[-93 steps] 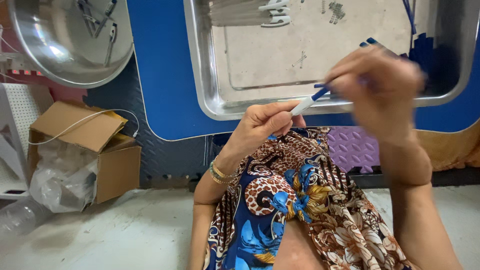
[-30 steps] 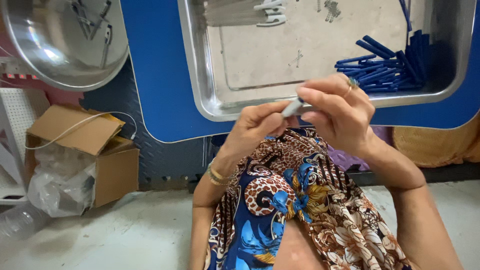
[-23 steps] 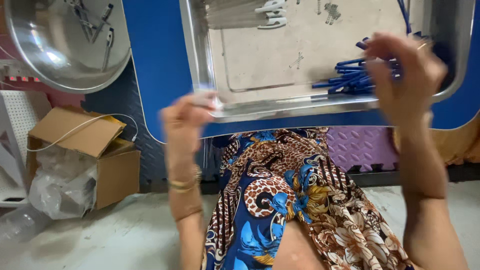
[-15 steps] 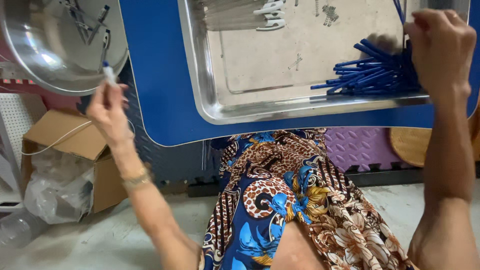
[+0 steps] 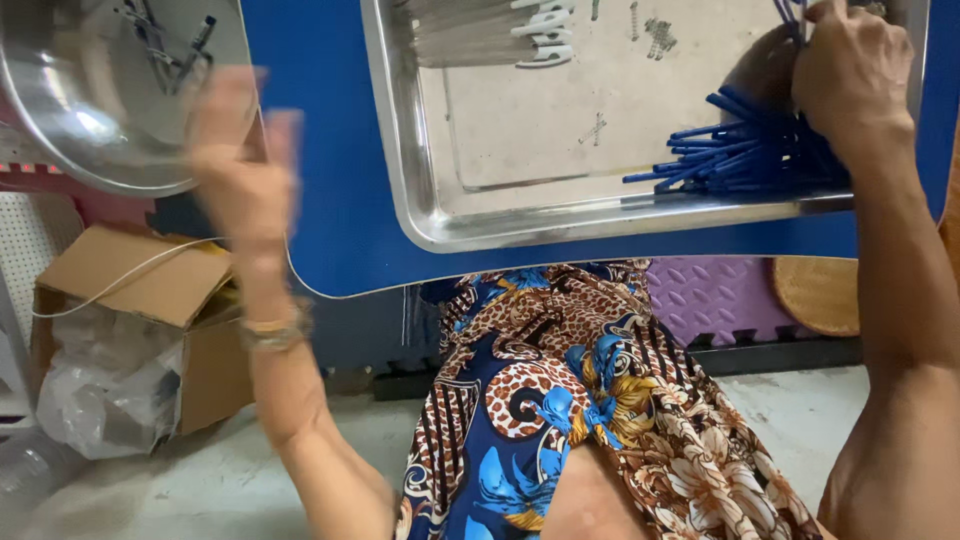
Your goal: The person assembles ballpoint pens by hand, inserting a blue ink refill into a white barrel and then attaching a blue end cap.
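Pens seem to be put together here piece by piece, and by the look of it most of the work is left: only a few finished pieces (image 5: 165, 40) lie in the round steel bowl (image 5: 60, 130), while a thick heap of blue pen barrels (image 5: 735, 160) waits at the right end of the steel tray (image 5: 420, 215), with a row of thin refills (image 5: 460, 35) and white caps (image 5: 545, 25) along its far edge. Bowl and tray rest on the blue bench (image 5: 320, 150).

Her left hand (image 5: 240, 165) is raised beside the bowl's rim, blurred by motion, fingers spread and loose; it appears empty, though the blur hides any small part. The forearm rises steeply from the lap, a bangle (image 5: 272, 330) at the wrist. Her right hand (image 5: 850, 75) stretches out over the tray, knuckles up, fingers curled down into the blue barrels and closing on one or more. A cardboard box (image 5: 160, 330) sits on the floor below.
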